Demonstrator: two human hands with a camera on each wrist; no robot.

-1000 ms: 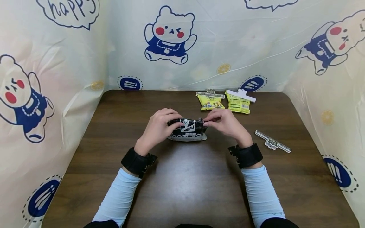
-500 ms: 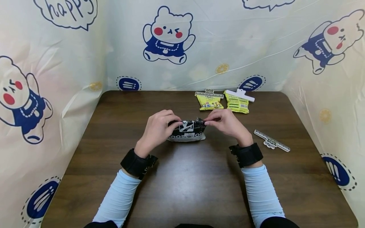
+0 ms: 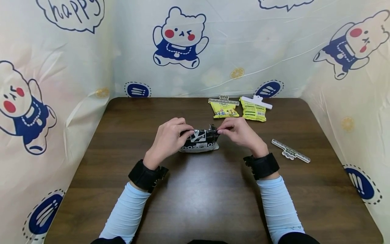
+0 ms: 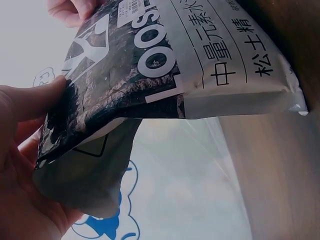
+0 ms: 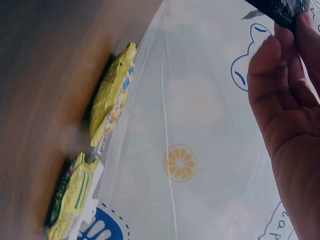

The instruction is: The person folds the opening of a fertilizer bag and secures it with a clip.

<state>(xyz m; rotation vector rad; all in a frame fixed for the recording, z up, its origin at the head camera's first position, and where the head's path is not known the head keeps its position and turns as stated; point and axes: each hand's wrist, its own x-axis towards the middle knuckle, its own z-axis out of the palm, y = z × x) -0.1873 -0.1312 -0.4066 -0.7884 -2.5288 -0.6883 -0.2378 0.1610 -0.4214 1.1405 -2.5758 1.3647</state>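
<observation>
Near the middle of the table stands a black and white plastic bag [image 3: 202, 137], printed with large letters. My left hand [image 3: 169, 140] pinches its upper left corner between thumb and fingers. At the upper right corner, the thumb and fingertips of my right hand [image 3: 242, 134] pinch the edge. In the left wrist view, the bag [image 4: 115, 75] shows a black upper part, a pale lower part and a grey flap hanging behind the pinched edge. Only a dark corner of the bag [image 5: 285, 12] shows in the right wrist view. Its contents are hidden.
A ruler-edged sealing clip [image 3: 290, 150] lies to the right of my right hand. At the back are two small yellow packets, one with a silver clip [image 3: 223, 100] and one with a white clip [image 3: 257, 101]. Patterned curtains surround the wooden table [image 3: 195, 203].
Both hands keep their pinch on the bag. Its top edge has shifted very slightly, and the small flap by my right fingers stands up a bit more.
</observation>
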